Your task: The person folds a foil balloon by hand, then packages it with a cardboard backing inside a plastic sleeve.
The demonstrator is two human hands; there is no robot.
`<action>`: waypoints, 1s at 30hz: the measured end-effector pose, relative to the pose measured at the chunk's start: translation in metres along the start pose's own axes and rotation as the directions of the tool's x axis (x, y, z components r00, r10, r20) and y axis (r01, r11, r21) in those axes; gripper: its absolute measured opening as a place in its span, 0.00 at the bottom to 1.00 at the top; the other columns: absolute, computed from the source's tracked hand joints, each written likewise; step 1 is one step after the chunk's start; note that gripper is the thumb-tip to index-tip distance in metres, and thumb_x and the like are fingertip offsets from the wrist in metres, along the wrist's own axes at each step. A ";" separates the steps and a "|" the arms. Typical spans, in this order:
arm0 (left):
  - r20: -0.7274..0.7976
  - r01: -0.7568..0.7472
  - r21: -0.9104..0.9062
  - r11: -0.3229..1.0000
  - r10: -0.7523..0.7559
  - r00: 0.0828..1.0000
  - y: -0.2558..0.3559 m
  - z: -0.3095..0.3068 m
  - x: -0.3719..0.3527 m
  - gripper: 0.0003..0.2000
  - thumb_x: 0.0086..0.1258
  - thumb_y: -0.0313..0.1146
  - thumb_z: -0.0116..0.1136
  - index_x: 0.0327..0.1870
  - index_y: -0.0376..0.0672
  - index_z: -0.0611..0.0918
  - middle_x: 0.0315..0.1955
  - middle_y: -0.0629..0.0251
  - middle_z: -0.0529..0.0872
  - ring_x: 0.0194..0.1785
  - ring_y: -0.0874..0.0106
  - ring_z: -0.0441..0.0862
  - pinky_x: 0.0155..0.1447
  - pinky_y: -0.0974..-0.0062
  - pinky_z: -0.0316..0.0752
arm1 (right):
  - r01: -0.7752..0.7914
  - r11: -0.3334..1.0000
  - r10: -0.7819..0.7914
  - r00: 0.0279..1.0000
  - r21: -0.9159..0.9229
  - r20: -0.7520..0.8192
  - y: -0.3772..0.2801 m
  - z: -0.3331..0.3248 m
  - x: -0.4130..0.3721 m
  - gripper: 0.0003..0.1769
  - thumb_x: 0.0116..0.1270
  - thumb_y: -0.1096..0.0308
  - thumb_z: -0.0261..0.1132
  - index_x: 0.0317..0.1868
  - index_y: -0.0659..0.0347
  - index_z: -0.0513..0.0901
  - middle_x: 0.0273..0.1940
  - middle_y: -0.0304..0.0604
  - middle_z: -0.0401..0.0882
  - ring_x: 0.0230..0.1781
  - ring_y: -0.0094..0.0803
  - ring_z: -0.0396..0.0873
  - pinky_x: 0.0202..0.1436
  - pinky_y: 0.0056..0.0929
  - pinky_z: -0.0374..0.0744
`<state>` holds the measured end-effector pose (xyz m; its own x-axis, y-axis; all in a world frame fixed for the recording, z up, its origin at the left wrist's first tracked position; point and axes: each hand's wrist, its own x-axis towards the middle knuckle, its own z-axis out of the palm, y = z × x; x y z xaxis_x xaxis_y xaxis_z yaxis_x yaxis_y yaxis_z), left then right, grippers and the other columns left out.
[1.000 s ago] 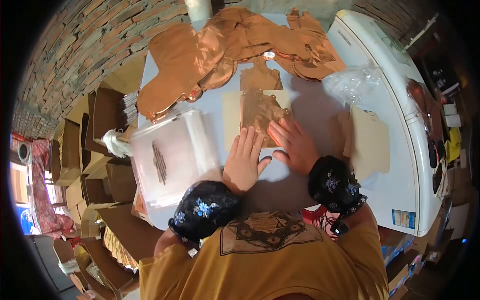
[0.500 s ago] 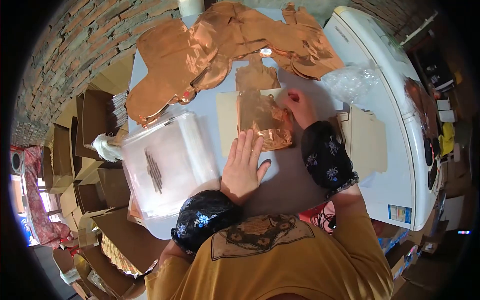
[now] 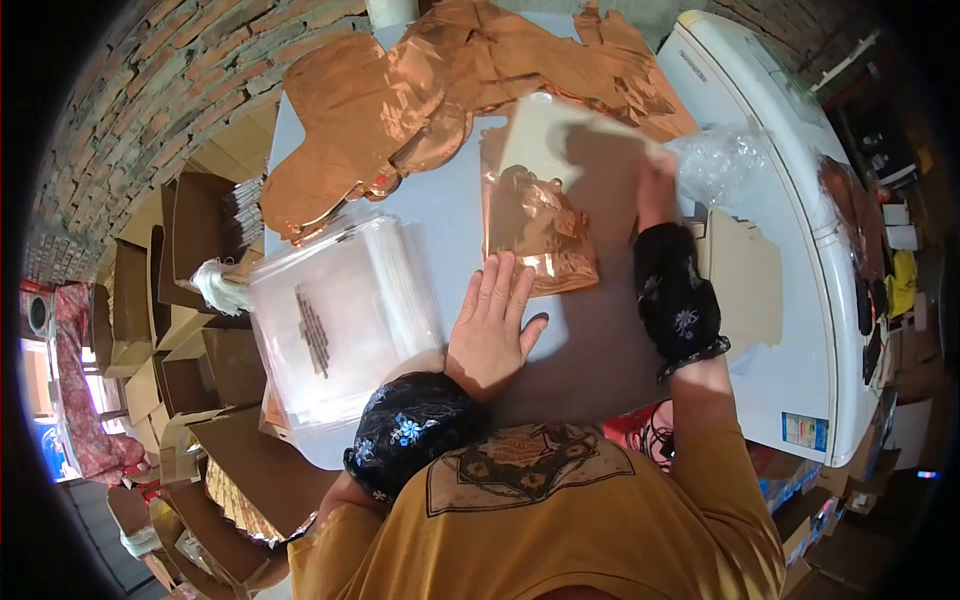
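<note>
Lying flat at seven o'clock from the small copper foil [image 3: 545,230], the left hand [image 3: 490,335] touches its lower edge, four fingers nearly together and thumb spread. Clear plastic sleeves [image 3: 365,325] sit stacked at eight o'clock, a pile of pale cards [image 3: 745,280] at three. The foil lies mid-tabletop [image 3: 440,190]. At two o'clock the right hand [image 3: 657,188] holds a pale sheet [image 3: 540,140] by one edge, too blurred to tell how its fingers sit. Crumpled plastic [image 3: 722,165] lies just beside it; large copper shapes [image 3: 350,100] span ten to one o'clock, farthest off.
</note>
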<state>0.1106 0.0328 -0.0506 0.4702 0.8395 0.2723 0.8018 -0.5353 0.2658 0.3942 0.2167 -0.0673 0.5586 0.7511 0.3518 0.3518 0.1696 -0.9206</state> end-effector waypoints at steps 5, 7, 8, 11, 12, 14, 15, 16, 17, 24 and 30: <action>-0.009 0.004 -0.003 1.000 -0.004 1.000 -0.001 0.001 0.000 0.34 0.78 0.52 0.50 0.78 0.39 0.62 0.77 0.46 0.59 0.81 0.51 0.53 0.81 0.54 0.53 | -0.115 0.901 0.207 0.961 0.419 -0.182 -0.023 -0.032 0.035 0.10 0.72 0.65 0.61 0.47 0.61 0.72 0.40 0.40 0.72 0.41 0.24 0.71 0.46 0.29 0.73; -0.014 0.001 -0.003 1.000 -0.001 1.000 -0.001 0.001 0.000 0.34 0.78 0.52 0.49 0.77 0.38 0.63 0.77 0.45 0.59 0.81 0.51 0.53 0.81 0.53 0.53 | -0.137 0.958 0.143 0.990 0.254 -0.007 -0.030 -0.034 0.015 0.14 0.69 0.69 0.63 0.51 0.62 0.71 0.40 0.40 0.73 0.43 0.29 0.72 0.48 0.31 0.74; -0.013 0.003 0.005 1.000 -0.003 1.000 -0.001 0.001 0.000 0.32 0.79 0.51 0.49 0.75 0.38 0.66 0.77 0.46 0.60 0.81 0.51 0.53 0.81 0.54 0.53 | -0.132 0.982 0.117 0.987 0.137 0.109 -0.029 -0.031 -0.003 0.15 0.68 0.70 0.63 0.52 0.63 0.71 0.40 0.41 0.74 0.44 0.32 0.73 0.49 0.33 0.74; -0.017 -0.011 -0.066 0.998 0.010 1.000 0.000 -0.003 0.001 0.27 0.77 0.46 0.51 0.70 0.39 0.73 0.72 0.49 0.67 0.79 0.51 0.58 0.80 0.54 0.54 | 0.068 0.970 0.021 0.933 -0.235 0.359 -0.016 -0.024 -0.055 0.16 0.69 0.71 0.62 0.55 0.65 0.72 0.47 0.49 0.77 0.49 0.46 0.76 0.56 0.41 0.74; -0.028 -0.031 -0.148 0.988 0.027 0.999 -0.002 -0.009 0.003 0.25 0.75 0.44 0.55 0.68 0.40 0.75 0.69 0.50 0.72 0.76 0.51 0.62 0.80 0.53 0.56 | 0.188 0.935 -0.072 0.930 -0.299 0.360 -0.021 -0.020 -0.068 0.17 0.69 0.71 0.62 0.56 0.64 0.73 0.50 0.51 0.77 0.51 0.48 0.76 0.58 0.42 0.74; -0.074 -0.068 -0.217 0.974 0.053 0.996 -0.002 -0.013 0.004 0.22 0.72 0.40 0.59 0.65 0.42 0.79 0.63 0.52 0.78 0.73 0.52 0.68 0.79 0.53 0.58 | 0.408 0.812 -0.252 0.890 -0.417 0.380 -0.039 -0.012 -0.091 0.18 0.69 0.70 0.62 0.59 0.62 0.75 0.55 0.55 0.76 0.56 0.52 0.75 0.62 0.43 0.74; -0.107 -0.087 -0.205 0.975 0.066 0.992 -0.002 -0.013 0.004 0.21 0.71 0.38 0.59 0.64 0.43 0.79 0.61 0.53 0.80 0.71 0.53 0.70 0.78 0.53 0.59 | 0.547 0.732 -0.358 0.816 -0.406 0.454 -0.052 -0.013 -0.101 0.19 0.69 0.70 0.62 0.60 0.60 0.76 0.58 0.54 0.75 0.59 0.51 0.74 0.64 0.43 0.73; -0.141 -0.106 -0.191 0.976 0.079 0.987 -0.002 -0.014 0.005 0.21 0.70 0.37 0.60 0.63 0.43 0.80 0.59 0.55 0.81 0.70 0.53 0.71 0.78 0.53 0.60 | 0.674 0.633 -0.451 0.721 -0.381 0.526 -0.069 -0.015 -0.108 0.20 0.69 0.69 0.62 0.61 0.59 0.76 0.61 0.52 0.74 0.63 0.50 0.72 0.66 0.43 0.72; -0.148 -0.107 -0.190 0.976 0.079 0.986 -0.002 -0.012 0.005 0.20 0.70 0.37 0.60 0.62 0.43 0.81 0.59 0.55 0.81 0.70 0.53 0.71 0.78 0.53 0.60 | 0.783 0.517 -0.528 0.609 -0.345 0.592 -0.079 -0.015 -0.115 0.21 0.70 0.68 0.62 0.63 0.57 0.77 0.64 0.51 0.73 0.66 0.49 0.71 0.67 0.43 0.72; -0.087 -0.045 -0.129 0.991 0.034 0.996 -0.002 -0.001 -0.001 0.25 0.72 0.41 0.59 0.67 0.39 0.75 0.64 0.48 0.76 0.72 0.49 0.68 0.78 0.51 0.59 | 0.760 0.639 -0.422 0.476 -0.119 0.771 -0.072 -0.004 -0.132 0.21 0.72 0.64 0.61 0.64 0.54 0.78 0.69 0.42 0.72 0.70 0.42 0.68 0.71 0.41 0.69; -0.155 -0.036 -0.178 0.983 0.008 0.988 -0.002 0.001 0.000 0.24 0.72 0.39 0.60 0.67 0.40 0.73 0.65 0.41 0.72 0.73 0.44 0.65 0.76 0.46 0.59 | 0.757 0.635 -0.420 0.505 -0.153 0.754 -0.078 -0.005 -0.135 0.21 0.72 0.64 0.61 0.64 0.54 0.79 0.69 0.42 0.72 0.69 0.42 0.68 0.71 0.40 0.69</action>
<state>0.1091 0.0338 -0.0523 0.4136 0.8108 0.4142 0.7061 -0.5729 0.4163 0.2950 0.0993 -0.0419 -0.4322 0.7890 0.4367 0.7609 0.5790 -0.2929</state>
